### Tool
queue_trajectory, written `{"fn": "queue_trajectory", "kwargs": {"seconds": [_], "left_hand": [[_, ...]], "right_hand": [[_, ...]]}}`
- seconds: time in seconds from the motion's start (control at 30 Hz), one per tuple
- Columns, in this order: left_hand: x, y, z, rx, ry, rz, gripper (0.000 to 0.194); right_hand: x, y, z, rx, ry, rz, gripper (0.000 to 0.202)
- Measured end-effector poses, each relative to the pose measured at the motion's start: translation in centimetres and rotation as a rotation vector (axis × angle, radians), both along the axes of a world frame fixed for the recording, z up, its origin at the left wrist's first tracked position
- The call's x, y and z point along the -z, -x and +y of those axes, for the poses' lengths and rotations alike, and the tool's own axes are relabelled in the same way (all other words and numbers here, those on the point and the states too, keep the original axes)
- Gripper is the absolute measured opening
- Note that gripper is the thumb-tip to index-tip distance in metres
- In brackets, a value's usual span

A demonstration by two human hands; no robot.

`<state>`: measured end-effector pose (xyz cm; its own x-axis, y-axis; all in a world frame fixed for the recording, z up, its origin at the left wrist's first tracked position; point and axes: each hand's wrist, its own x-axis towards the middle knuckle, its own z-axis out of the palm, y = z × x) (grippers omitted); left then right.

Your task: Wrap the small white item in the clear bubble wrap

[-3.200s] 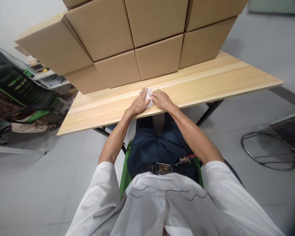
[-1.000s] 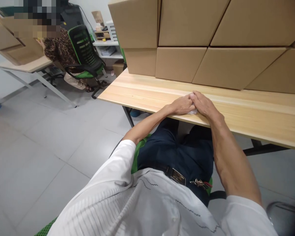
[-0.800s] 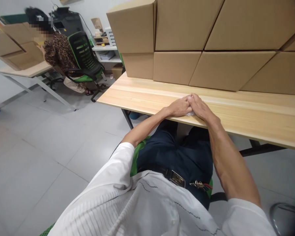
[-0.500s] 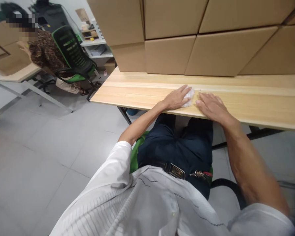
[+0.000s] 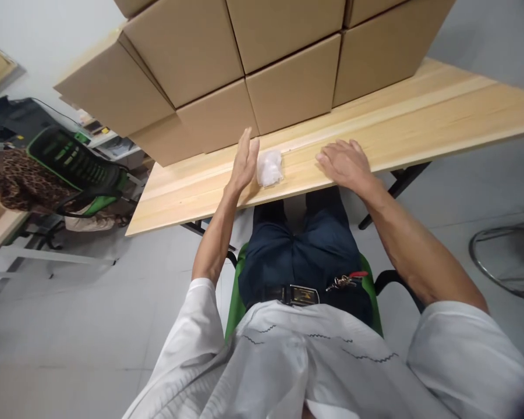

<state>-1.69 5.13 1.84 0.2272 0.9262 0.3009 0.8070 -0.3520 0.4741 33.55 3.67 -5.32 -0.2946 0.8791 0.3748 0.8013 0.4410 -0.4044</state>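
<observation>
A small clear plastic packet with whitish contents (image 5: pixel 269 169) lies on the wooden tabletop (image 5: pixel 397 125). Just left of it, my left hand (image 5: pixel 244 163) is held edge-on with its fingers stretched out and nothing in its grasp. Whether its side touches the packet I cannot tell. To the packet's right, with a gap between, my right hand (image 5: pixel 344 163) rests palm down on the wood, fingers extended and slightly bent. It holds nothing that I can see.
Stacked cardboard boxes (image 5: pixel 288 87) line the table's back side. I sit on a green chair (image 5: pixel 233 314) at the front edge. Off to the left, another person (image 5: pixel 15 180) sits on a black and green chair (image 5: pixel 65 157). Looped cables (image 5: pixel 506 262) lie on the floor at right.
My left hand has come off the packet and turned onto its edge at the left. My right hand is now farther from the packet. The view has swung to the right.
</observation>
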Motion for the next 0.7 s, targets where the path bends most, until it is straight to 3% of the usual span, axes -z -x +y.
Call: {"fn": "queue_trajectory", "kwargs": {"seconds": [0.07, 0.13, 0.23, 0.33, 0.43, 0.7], "left_hand": [[-1.0, -0.9, 1.5, 0.064, -0.031, -0.007, 0.096], [-0.9, -2.2, 2.8, 0.119, -0.028, 0.004, 0.093], [0.9, -4.4, 3.5, 0.079, 0.046, 0.085, 0.085], [3.0, -6.0, 2.5, -0.045, 0.117, 0.263, 0.075], [3.9, -6.5, 1.4, -0.078, 0.099, 0.348, 0.070], [4.2, -5.8, 1.3, -0.035, 0.077, 0.352, 0.074]], "right_hand": [[0.0, 0.0, 0.0, 0.013, 0.000, -0.017, 0.051], [-0.1, -0.1, 0.0, 0.018, 0.006, -0.035, 0.053], [-0.2, -0.1, 0.2, 0.022, -0.004, -0.062, 0.061], [0.2, 0.0, 0.5, 0.046, -0.027, -0.104, 0.066], [0.6, 0.0, 0.8, 0.068, -0.052, -0.123, 0.063], [0.0, 0.1, 0.4, 0.071, -0.027, -0.204, 0.059]]}}
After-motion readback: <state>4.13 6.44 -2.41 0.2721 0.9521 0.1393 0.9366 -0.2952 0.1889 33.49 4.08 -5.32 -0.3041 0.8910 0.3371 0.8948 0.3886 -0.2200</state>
